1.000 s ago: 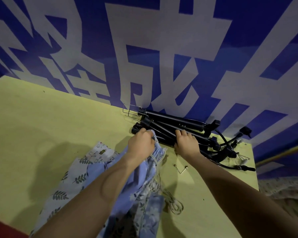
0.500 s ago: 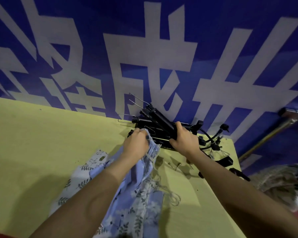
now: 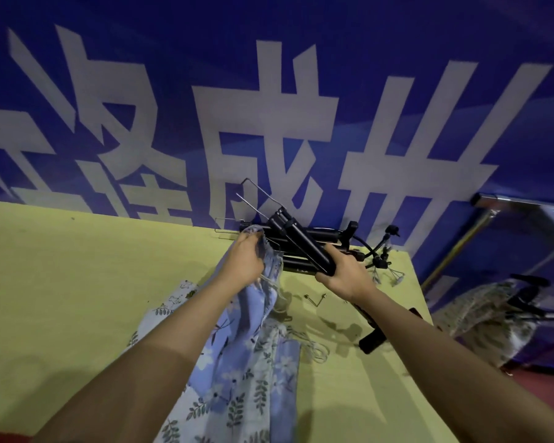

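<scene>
Head view: right hand (image 3: 344, 276) fingers clamped on black hanger (image 3: 301, 243) at its low end, long axis running up-left above the table (image 3: 77, 282), top end just beside left hand (image 3: 243, 262), which pinches the blue cloth (image 3: 247, 356).

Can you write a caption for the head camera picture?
Left hand grips flowery cloth; right hand holds a black hanger above a yellow table.

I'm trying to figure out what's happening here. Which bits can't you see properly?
Head view only:
- Left hand: fingertips buried in the flowery cloth it grips.
- Flowery cloth's lower end: cut off by the bottom edge.
- Black rod: its near end hidden inside the right hand.
- Black piece on the table: partly under the right forearm.
- Heap on the floor: dim and blurred.
</scene>
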Available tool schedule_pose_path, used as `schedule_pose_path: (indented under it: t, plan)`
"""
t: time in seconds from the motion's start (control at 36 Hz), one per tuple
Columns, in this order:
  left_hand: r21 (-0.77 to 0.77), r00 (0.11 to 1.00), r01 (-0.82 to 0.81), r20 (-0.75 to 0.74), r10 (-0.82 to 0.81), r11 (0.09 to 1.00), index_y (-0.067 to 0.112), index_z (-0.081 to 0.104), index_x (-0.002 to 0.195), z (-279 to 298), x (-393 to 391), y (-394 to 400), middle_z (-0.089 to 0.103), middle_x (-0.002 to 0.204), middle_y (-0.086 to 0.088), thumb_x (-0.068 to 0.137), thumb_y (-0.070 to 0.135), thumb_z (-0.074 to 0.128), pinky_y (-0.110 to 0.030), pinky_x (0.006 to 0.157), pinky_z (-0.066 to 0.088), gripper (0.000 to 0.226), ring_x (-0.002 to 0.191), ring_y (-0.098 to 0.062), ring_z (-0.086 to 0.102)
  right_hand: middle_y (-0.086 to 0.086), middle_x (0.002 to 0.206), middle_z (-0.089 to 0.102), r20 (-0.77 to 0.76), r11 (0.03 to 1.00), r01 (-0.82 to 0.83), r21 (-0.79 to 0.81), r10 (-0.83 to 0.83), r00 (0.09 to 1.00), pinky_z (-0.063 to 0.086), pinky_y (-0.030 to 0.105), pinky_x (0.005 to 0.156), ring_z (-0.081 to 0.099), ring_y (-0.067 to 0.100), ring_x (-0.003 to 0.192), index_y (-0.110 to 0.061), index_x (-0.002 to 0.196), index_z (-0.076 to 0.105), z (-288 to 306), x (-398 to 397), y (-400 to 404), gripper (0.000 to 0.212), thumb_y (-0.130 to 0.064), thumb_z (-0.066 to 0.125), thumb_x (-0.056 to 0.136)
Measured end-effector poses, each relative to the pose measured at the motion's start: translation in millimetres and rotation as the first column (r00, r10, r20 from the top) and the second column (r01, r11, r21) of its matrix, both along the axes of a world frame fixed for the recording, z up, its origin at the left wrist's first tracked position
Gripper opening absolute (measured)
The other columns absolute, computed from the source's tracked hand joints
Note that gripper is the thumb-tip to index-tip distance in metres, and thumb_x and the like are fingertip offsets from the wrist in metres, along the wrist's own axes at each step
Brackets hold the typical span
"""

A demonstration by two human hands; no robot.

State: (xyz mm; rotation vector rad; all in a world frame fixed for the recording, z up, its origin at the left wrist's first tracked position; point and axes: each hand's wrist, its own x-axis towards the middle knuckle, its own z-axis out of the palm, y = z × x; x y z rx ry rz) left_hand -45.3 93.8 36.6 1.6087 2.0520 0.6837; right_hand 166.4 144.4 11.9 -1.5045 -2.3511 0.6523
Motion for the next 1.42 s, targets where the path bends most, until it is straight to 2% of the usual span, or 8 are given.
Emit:
schedule_pose_path:
  t: [0.17, 0.28, 0.39, 0.56, 0.83, 0.97, 1.17, 1.42]
  plan:
    - [0.030, 0.978, 0.030, 0.207, -0.035, 0.999, 0.015, 0.043, 0.138, 4, 2, -10, 0.050, 0.135, -0.009, 0.087, -0.003, 0.052, -0.024, 0.075, 0.041, 0.055, 0.108, -0.030, 0.057, 0.002, 0.089, 0.064, 0.017, 0.996, -0.060, -0.072, 0.061, 0.998, 0.050, 0.037, 0.064, 0.061, 0.028, 0.076, -0.024, 0.118, 0.043, -2, 1, -14, 0.041, -0.030, 0.062, 0.083]
    - [0.040, 0.945, -0.079, 0.322, 0.062, 0.996, 0.014, 0.040, 0.141, -1, -3, -10, 0.046, 0.139, -0.009, 0.085, -0.005, 0.053, -0.023, 0.052, 0.041, 0.061, 0.077, -0.023, 0.058, -0.009, 0.070, 0.055, 0.103, 0.998, -0.033, -0.053, 0.038, 0.994, 0.039, 0.029, 0.054, 0.055, 0.021, 0.067, -0.023, 0.118, 0.043, -6, -2, -21, 0.039, -0.031, 0.061, 0.084]
    - [0.064, 0.937, -0.164, 0.321, 0.135, 0.984, 0.017, 0.026, 0.149, -1, -9, -12, 0.024, 0.154, -0.007, 0.089, -0.005, 0.051, -0.025, 0.063, 0.046, 0.068, 0.123, -0.029, 0.047, -0.005, 0.078, 0.056, 0.123, 0.999, -0.005, -0.053, 0.011, 0.992, 0.040, 0.030, 0.057, 0.054, 0.023, 0.070, -0.021, 0.120, 0.043, -5, -1, -22, 0.041, -0.031, 0.061, 0.085]
    - [0.105, 0.881, -0.189, 0.457, 0.121, 0.976, 0.019, 0.028, 0.147, -1, -12, -17, 0.024, 0.154, -0.005, 0.089, -0.010, 0.047, -0.022, 0.074, 0.044, 0.068, 0.135, -0.025, 0.035, 0.002, 0.087, 0.058, 0.121, 0.997, 0.027, -0.073, -0.018, 0.992, 0.041, 0.030, 0.058, 0.053, 0.025, 0.073, -0.021, 0.126, 0.040, -2, -4, -19, 0.046, -0.030, 0.060, 0.085]
    - [0.214, 0.960, 0.074, 0.250, -0.127, 0.974, 0.023, 0.046, 0.135, -6, -1, -22, 0.033, 0.145, -0.001, 0.088, -0.014, 0.041, -0.019, 0.065, 0.047, 0.060, 0.088, -0.006, 0.048, 0.009, 0.092, 0.061, 0.121, 0.993, 0.085, -0.082, -0.074, 0.990, 0.046, 0.033, 0.057, 0.063, 0.030, 0.075, -0.018, 0.127, 0.036, 3, -20, -14, 0.049, -0.027, 0.058, 0.084]
    - [0.133, 0.977, 0.137, 0.145, -0.156, 0.982, 0.018, 0.046, 0.137, -9, 8, -20, 0.033, 0.146, 0.000, 0.091, -0.010, 0.038, -0.025, 0.088, 0.041, 0.055, 0.120, -0.020, 0.047, 0.010, 0.090, 0.063, 0.037, 0.994, 0.055, -0.098, -0.051, 0.998, 0.049, 0.037, 0.058, 0.063, 0.032, 0.071, -0.019, 0.120, 0.039, 2, -24, -11, 0.042, -0.025, 0.058, 0.083]
    - [0.053, 0.971, 0.060, 0.230, -0.071, 0.997, 0.015, 0.033, 0.146, -5, -5, -12, 0.028, 0.152, -0.002, 0.087, -0.010, 0.045, -0.021, 0.087, 0.039, 0.066, 0.134, -0.022, 0.038, 0.008, 0.087, 0.063, -0.165, 0.990, -0.014, -0.140, -0.009, 0.986, 0.048, 0.040, 0.056, 0.059, 0.027, 0.063, -0.026, 0.125, 0.044, 0, -6, -8, 0.048, -0.023, 0.063, 0.081]
    - [-0.048, 0.967, 0.106, 0.236, -0.092, 0.993, 0.016, 0.025, 0.149, 6, -22, -10, 0.023, 0.155, -0.005, 0.079, -0.007, 0.062, -0.026, 0.090, 0.042, 0.083, 0.138, -0.024, 0.033, -0.001, 0.083, 0.060, 0.183, 0.993, -0.108, -0.047, 0.115, 0.976, 0.039, 0.029, 0.057, 0.056, 0.022, 0.072, -0.029, 0.121, 0.046, 0, -9, -11, 0.043, -0.033, 0.061, 0.081]
